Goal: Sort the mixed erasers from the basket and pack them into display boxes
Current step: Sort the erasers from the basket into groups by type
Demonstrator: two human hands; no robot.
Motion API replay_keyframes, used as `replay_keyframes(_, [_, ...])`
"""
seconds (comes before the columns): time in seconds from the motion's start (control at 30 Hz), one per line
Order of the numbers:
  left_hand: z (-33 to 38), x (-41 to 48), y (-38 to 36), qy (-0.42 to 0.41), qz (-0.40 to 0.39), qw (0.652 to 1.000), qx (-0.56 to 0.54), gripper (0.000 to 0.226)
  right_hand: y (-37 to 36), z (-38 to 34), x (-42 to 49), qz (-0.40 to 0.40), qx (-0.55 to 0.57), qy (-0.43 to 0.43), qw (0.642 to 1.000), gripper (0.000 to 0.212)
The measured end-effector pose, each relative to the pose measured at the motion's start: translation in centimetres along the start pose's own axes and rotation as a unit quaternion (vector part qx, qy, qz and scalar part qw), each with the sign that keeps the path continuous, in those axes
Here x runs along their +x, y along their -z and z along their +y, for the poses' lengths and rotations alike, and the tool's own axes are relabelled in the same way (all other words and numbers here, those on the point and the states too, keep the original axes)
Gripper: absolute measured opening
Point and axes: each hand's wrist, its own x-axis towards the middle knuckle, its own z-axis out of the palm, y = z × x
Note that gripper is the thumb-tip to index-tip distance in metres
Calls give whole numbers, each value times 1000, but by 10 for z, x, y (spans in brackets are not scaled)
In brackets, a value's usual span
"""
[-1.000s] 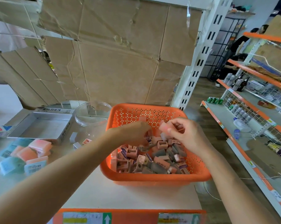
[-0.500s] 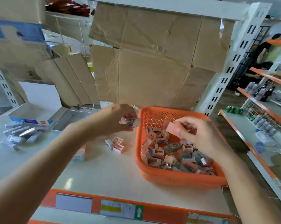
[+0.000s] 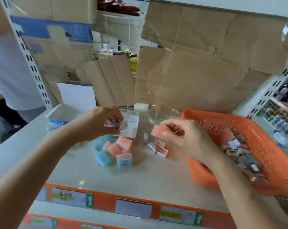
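An orange perforated basket (image 3: 270, 144) sits at the right of the shelf and holds several small mixed erasers (image 3: 237, 147). My left hand (image 3: 100, 124) grips a few small wrapped erasers (image 3: 116, 123) above an open display box (image 3: 131, 124). My right hand (image 3: 181, 134) pinches a pink eraser (image 3: 157, 130) left of the basket. Below the hands lies a pile of pink and blue erasers (image 3: 115, 151). A few small boxed erasers (image 3: 158, 148) lie beside that pile.
A clear round lid or bowl (image 3: 164, 113) stands behind my hands. Flattened cardboard (image 3: 197, 66) lines the back. The shelf (image 3: 131, 180) has an orange front strip (image 3: 133, 207). A person in white (image 3: 11, 71) stands at far left. Another shelving rack (image 3: 278, 113) is at right.
The view swung left, so the basket now sits further right. Both hands moved left out of the basket, over the sorted piles and the display box, each still holding its erasers.
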Motion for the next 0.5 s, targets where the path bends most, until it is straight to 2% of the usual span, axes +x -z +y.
replay_keyframes(0.17, [-54,-8,13,-13,-5,1000,-8,31,-57,-10,11,-40,-18,-41,998,24])
replay_keyframes(0.33, [-96,-20,33,-5,-5,1000,3,25,-106,-23,19,-40,-54,-70,995,24])
replay_keyframes(0.43, [-121,-29,42,4,-21,1000,-9,24,-125,-29,18,-52,-64,-90,993,24])
replay_keyframes(0.5, [-141,-34,46,16,-39,999,-16,24,-132,-28,17,-33,-77,-105,991,23])
